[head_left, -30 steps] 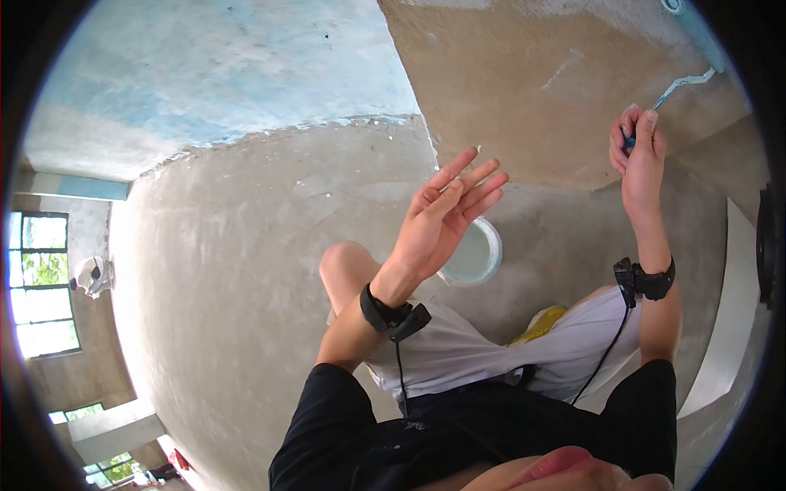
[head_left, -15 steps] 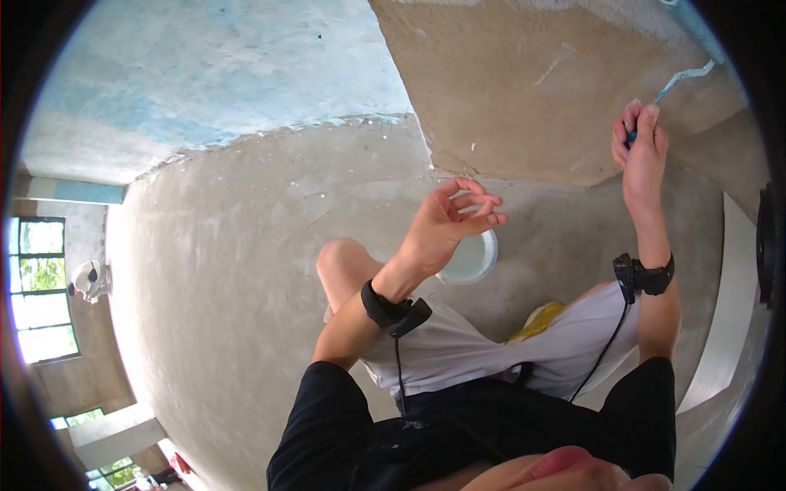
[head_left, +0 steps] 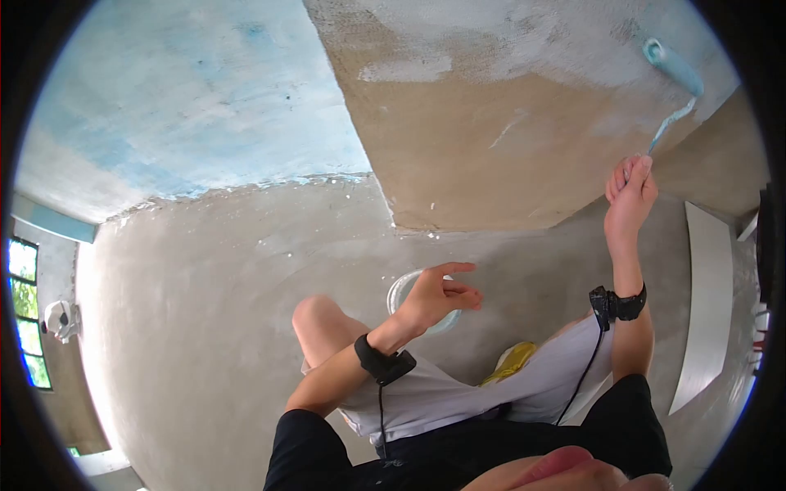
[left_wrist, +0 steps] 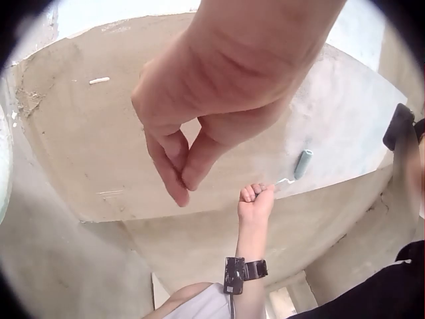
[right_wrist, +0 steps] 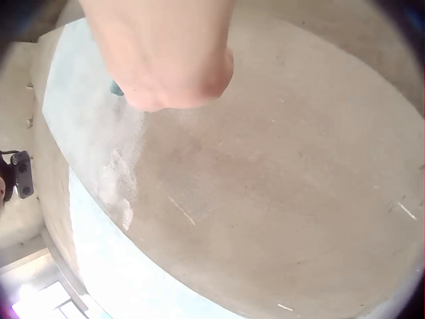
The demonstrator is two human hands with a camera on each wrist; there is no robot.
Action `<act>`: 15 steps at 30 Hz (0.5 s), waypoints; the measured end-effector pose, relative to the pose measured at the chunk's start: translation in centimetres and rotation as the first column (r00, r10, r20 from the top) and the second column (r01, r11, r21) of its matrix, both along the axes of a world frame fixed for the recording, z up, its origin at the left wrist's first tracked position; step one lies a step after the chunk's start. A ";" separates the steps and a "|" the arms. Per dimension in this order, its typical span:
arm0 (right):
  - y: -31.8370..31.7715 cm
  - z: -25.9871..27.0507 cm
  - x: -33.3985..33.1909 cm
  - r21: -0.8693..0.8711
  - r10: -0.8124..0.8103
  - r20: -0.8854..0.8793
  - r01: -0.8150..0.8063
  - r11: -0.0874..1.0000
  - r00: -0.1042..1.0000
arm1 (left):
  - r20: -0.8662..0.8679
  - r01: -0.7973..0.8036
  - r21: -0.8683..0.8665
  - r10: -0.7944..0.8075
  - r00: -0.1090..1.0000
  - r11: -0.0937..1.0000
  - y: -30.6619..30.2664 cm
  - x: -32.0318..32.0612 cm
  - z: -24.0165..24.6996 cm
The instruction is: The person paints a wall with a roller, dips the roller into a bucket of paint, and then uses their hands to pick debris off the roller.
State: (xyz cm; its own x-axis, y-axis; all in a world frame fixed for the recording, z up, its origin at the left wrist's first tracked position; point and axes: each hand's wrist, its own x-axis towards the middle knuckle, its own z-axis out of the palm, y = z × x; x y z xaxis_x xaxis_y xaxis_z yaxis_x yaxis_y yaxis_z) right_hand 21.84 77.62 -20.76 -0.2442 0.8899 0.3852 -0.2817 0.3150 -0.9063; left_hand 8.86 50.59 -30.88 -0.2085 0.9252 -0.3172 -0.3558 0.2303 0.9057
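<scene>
My right hand (head_left: pixel 630 192) grips the handle of a paint roller (head_left: pixel 675 69) at the upper right. The roller's pale blue sleeve lies over the whitish upper part of a brown wall section (head_left: pixel 458 155). In the left wrist view the roller (left_wrist: pixel 303 164) extends past the curled fingers of the right hand (left_wrist: pixel 255 205). Most of the sleeve is hidden behind the right hand (right_wrist: pixel 166 63) in the right wrist view. Holding nothing, my left hand (head_left: pixel 434 299) hangs with loosely bent fingers and overlaps a white bucket (head_left: pixel 396 299) on the floor.
A wall painted patchy light blue (head_left: pixel 205 98) adjoins the brown section at a corner. On the right, a long white board (head_left: pixel 706 303) lies along the floor. A yellow shoe (head_left: pixel 512 364) shows between the legs. Small white flecks dot the floor near the wall base.
My left hand has lowered from a raised, spread pose to loosely bent fingers over the bucket. The right hand keeps its grip on the roller. The head view has tilted up, showing more wall.
</scene>
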 end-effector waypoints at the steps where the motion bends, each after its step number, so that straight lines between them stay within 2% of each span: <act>1: 0.0 0.1 0.8 -0.020 -0.041 0.016 0.041 0.999 0.999 | -0.007 0.025 0.011 -0.025 1.000 1.000 0.0 0.3 0.1; 5: -0.1 -0.1 2.9 -0.058 -0.080 0.126 0.088 0.994 0.989 | 0.076 0.123 0.001 -0.122 0.990 0.992 0.5 1.6 -1.3; 7: -0.3 -1.1 3.1 -0.132 -0.009 0.233 0.041 0.990 0.972 | -0.003 0.242 -0.037 -0.243 0.970 0.969 0.6 2.3 -1.8; 8: -0.4 -1.6 3.1 -0.131 -0.014 0.237 0.046 0.990 0.971 | 0.001 0.248 -0.036 -0.248 0.969 0.968 0.7 2.6 -2.1; 10: -0.6 -2.3 3.1 -0.177 0.058 0.273 -0.009 0.984 0.960 | 0.011 0.384 -0.017 -0.384 0.923 0.923 1.0 3.5 -2.6; 15: -0.6 -0.9 1.7 -0.103 -0.002 0.179 0.020 0.995 0.984 | 0.009 0.375 -0.048 -0.375 0.927 0.926 0.3 5.1 -4.2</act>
